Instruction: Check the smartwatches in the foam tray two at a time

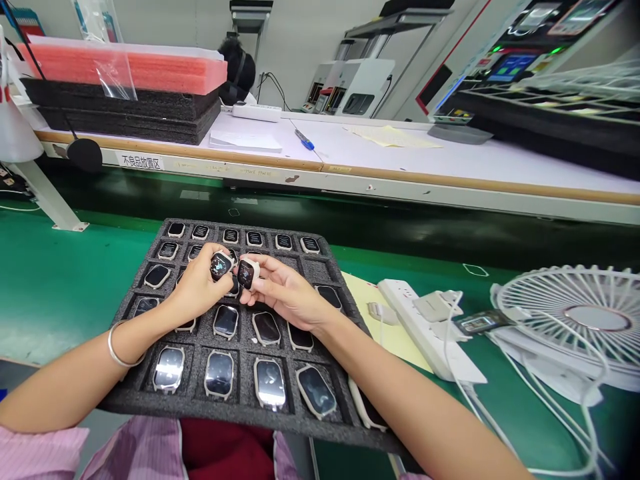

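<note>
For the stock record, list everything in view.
Smartwatch bodies: over twenty, hands hide some; cream frames, dark screens; in tray pockets.
Foam tray: 1, black, on green bench.
Yellow paper: 1, yellow, right of tray.
Power strip: 1, white, on paper.
Desk fan: 1, white, far right.
Foam stacks: 2 colours, pink above black, far bench.
Screwdriver: 1, blue, far bench.
Bangle: 1, silver, left wrist.
Left hand: grip on one smartwatch body.
Right hand: grip on another.
</note>
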Tool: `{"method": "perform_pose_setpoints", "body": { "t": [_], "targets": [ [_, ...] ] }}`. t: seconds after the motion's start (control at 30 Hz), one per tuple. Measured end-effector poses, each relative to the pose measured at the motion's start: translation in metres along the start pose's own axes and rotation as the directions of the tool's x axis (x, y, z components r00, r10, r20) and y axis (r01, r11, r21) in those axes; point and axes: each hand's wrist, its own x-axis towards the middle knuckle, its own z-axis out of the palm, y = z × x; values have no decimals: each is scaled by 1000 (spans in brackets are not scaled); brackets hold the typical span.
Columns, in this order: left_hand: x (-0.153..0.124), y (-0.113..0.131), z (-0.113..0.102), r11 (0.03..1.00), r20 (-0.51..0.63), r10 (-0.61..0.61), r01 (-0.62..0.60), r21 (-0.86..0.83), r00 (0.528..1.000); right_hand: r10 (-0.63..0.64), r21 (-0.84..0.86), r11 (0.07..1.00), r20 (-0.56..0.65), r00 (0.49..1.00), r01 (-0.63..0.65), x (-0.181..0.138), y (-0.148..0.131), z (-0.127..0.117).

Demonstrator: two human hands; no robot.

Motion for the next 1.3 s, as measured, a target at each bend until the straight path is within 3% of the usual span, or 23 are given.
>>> {"method": "perform_pose_setpoints", "body": {
  "t": [0.2, 0.67, 1.3],
  "targets": [
    [1, -1, 4, 983, 20, -7, 11, -182, 1000, -27, 15, 1000, 39, 999, 26, 0, 0, 1],
    [-1, 5, 2, 991, 37, 53, -48, -123, 998, -27, -22, 999, 61, 998, 28, -1, -1, 1],
    [-1, 6, 1, 986, 63, 12, -1, -165, 998, -37, 10, 999, 51, 998, 36, -1, -4, 2]
  ]
}}
